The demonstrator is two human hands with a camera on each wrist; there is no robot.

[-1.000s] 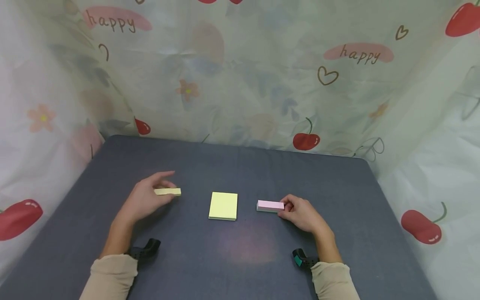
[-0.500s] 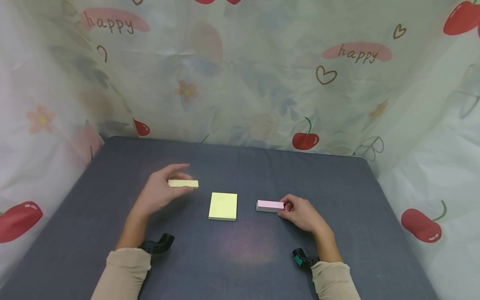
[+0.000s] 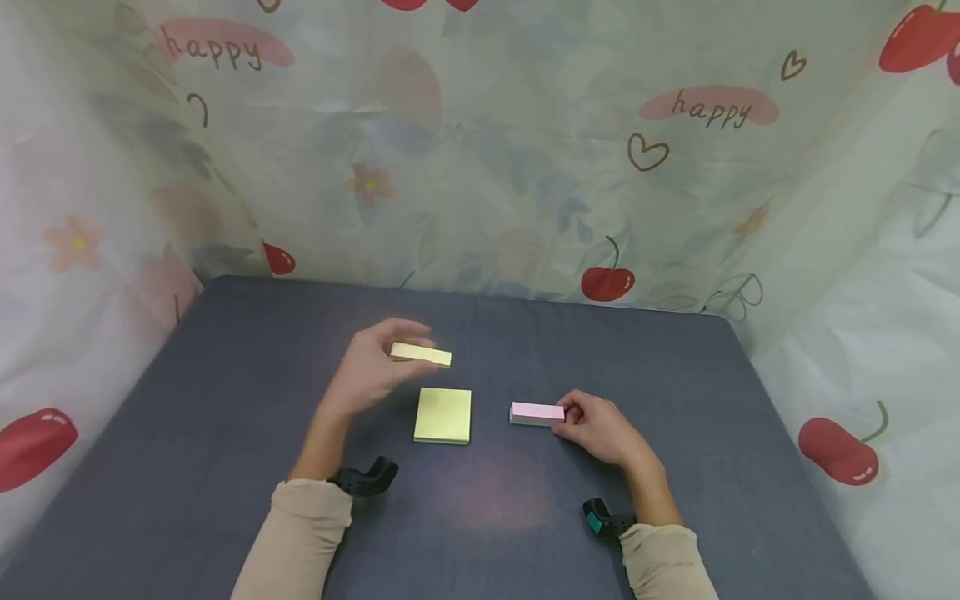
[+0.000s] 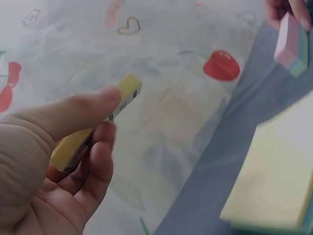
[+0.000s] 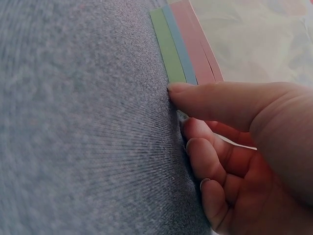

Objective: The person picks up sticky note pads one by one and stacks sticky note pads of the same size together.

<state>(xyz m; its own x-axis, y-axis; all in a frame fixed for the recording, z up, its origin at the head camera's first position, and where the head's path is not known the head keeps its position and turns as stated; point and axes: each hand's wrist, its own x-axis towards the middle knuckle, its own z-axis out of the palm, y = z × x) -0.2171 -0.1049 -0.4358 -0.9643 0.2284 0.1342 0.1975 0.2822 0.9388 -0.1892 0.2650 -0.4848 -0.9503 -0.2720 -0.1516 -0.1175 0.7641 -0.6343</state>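
My left hand [image 3: 367,367] pinches a narrow pale-yellow sticky note pad [image 3: 422,355] between thumb and fingers, held above the table behind the square pad. In the left wrist view, small dark print shows on the side of this narrow pad [image 4: 129,88]. A square yellow sticky note pad [image 3: 443,415] lies flat on the table, between my hands. To its right, my right hand [image 3: 600,427] grips the right end of a narrow sticky note stack [image 3: 536,413], pink on top. The right wrist view shows green, blue and pink layers in that stack [image 5: 178,44], low against the cloth.
The table [image 3: 480,533] has a dark grey-blue cloth cover and rounded far corners. Curtains [image 3: 480,150] printed with cherries, hearts and "happy" hang behind it and along both sides. A dark strap device [image 3: 367,477] sits at my left wrist, another [image 3: 606,518] at my right.
My left hand has carried the narrow yellow pad rightward and away from me, from left of the square pad to behind it. My right hand and its stack have stayed in place.
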